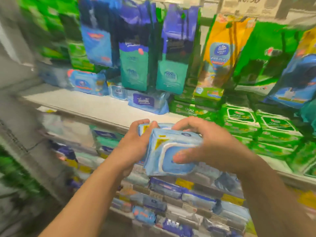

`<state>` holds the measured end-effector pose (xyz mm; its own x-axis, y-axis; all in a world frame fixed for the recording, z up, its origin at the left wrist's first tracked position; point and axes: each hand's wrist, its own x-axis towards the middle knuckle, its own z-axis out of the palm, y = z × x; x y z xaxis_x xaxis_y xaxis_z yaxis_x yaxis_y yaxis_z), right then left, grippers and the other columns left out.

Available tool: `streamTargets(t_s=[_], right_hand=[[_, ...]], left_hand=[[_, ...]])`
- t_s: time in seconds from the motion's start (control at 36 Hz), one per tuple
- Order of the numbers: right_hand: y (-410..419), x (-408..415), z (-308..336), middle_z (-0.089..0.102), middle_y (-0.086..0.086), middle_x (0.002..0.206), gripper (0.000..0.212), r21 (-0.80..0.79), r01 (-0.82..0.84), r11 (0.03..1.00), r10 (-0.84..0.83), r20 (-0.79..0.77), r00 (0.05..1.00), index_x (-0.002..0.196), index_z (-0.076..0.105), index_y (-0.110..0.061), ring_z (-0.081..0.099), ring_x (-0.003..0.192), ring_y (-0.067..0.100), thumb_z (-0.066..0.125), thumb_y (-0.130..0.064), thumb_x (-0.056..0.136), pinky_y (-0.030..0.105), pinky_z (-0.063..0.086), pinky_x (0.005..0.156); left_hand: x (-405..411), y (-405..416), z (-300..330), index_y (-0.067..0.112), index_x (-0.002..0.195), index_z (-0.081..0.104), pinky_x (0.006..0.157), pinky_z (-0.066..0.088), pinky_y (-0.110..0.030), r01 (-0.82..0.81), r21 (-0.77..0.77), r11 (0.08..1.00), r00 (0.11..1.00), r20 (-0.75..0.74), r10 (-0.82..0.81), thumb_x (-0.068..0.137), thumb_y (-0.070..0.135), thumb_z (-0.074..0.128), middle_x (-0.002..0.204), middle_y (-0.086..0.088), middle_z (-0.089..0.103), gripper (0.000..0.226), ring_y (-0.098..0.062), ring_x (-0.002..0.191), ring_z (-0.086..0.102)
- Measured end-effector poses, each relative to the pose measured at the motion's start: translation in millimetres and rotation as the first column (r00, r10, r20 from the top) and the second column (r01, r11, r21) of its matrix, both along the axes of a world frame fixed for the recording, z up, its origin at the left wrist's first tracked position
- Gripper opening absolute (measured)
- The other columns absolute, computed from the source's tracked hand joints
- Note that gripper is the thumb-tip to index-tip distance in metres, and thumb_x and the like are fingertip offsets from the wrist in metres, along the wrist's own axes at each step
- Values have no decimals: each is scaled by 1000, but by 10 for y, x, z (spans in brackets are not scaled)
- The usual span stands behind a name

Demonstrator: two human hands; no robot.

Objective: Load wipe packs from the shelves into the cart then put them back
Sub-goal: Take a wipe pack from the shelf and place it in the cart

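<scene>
Shelf (pixel 95 103): "Tempo" pack (pixel 148 103); hands grip wipe pack (pixel 171 151).

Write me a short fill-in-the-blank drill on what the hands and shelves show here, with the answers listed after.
1. Both the left hand and the right hand grip a light ____ wipe pack.
2. The stacked wipe packs at the right end of the shelf are ____.
3. The lone blue wipe pack lying on the shelf sits ____ the hanging teal bags.
4. The hands hold the pack in front of the shelf's ____ edge.

Missing words: blue; green; below; front
</scene>
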<state>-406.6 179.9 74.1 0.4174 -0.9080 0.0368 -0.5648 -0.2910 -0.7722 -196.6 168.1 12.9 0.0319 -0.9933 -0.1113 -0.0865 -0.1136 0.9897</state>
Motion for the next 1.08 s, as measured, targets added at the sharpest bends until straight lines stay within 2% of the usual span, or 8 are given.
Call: streamTargets(t_s=[0.25, 0.33, 0.42, 0.5, 0.64, 0.75, 0.86, 1.08], right_hand=[[-66, 1466, -119, 71, -18, 90, 26, -31, -75, 997, 78, 114, 990, 97, 71, -26, 64, 70, -5, 86, -23, 77, 9, 48, 64], [1, 2034, -221, 72, -13, 82, 30, 25, -94, 995, 87, 213, 973, 97, 68, -25, 65, 67, 2, 86, -33, 75, 21, 55, 64], [94, 2551, -302, 72, -13, 89, 43, 30, -111, 993, 98, 277, 956, 98, 67, -36, 68, 73, 5, 83, -57, 64, 26, 55, 68], [193, 3044, -345, 70, -13, 98, 40, 8, -142, 990, 135, 277, 951, 98, 65, -43, 68, 83, 6, 75, -59, 64, 18, 52, 71], [362, 3840, -450, 59, -15, 118, 61, -54, -175, 983, 182, 203, 962, 110, 63, -42, 58, 103, -8, 64, -73, 57, 11, 43, 80], [504, 4420, -595, 61, -7, 124, 62, 107, -190, 976, 154, 276, 949, 114, 61, -41, 65, 110, 10, 70, -70, 60, 39, 55, 95], [670, 4924, -717, 67, 22, 126, 73, 539, -391, 747, 52, 538, 841, 134, 55, -8, 74, 91, 27, 82, -36, 73, 36, 63, 69], [899, 5807, -995, 71, 21, 120, 113, 715, -611, 339, 216, 572, 791, 123, 67, -2, 72, 106, 34, 100, -56, 29, 40, 63, 81]], left_hand=[[1337, 576, -96, 8, 129, 63, 94, 56, -37, 36, 64, 997, 937, -349, -11, 95, 69, 26, 119, -7, 74, 79, -21, 110, 71], [2007, 679, -407, 6, 95, 57, 51, 44, -6, -145, 76, 987, 688, -709, 156, 109, 49, 16, 102, -8, 53, 61, 1, 80, 69], [2386, 1058, -408, 20, 105, 51, 59, 46, -2, -150, 49, 988, 838, -524, 153, 83, 68, 64, 118, -1, 55, 54, -6, 101, 55], [2653, 1245, -245, 22, 140, 45, 89, 60, -43, -88, 55, 995, 850, -516, 104, 44, 48, 98, 128, -7, 70, 113, -26, 108, 71], [3278, 1475, -294, 21, 144, 45, 97, 51, -68, -263, 89, 961, 819, -505, 272, 52, 33, 91, 129, -17, 69, 104, -40, 112, 69], [3685, 1770, -366, 13, 140, 50, 80, 63, -50, -404, 129, 906, 736, -542, 405, 48, 32, 86, 124, -19, 71, 101, -42, 110, 69], [4090, 2068, -440, 16, 140, 52, 87, 55, -63, -477, 189, 858, 672, -551, 495, 49, 35, 83, 126, -22, 69, 98, -48, 112, 66], [4746, 2520, -635, 15, 138, 57, 77, 64, -46, -581, 275, 766, 532, -584, 613, 51, 37, 81, 117, -14, 75, 94, -32, 95, 75]])
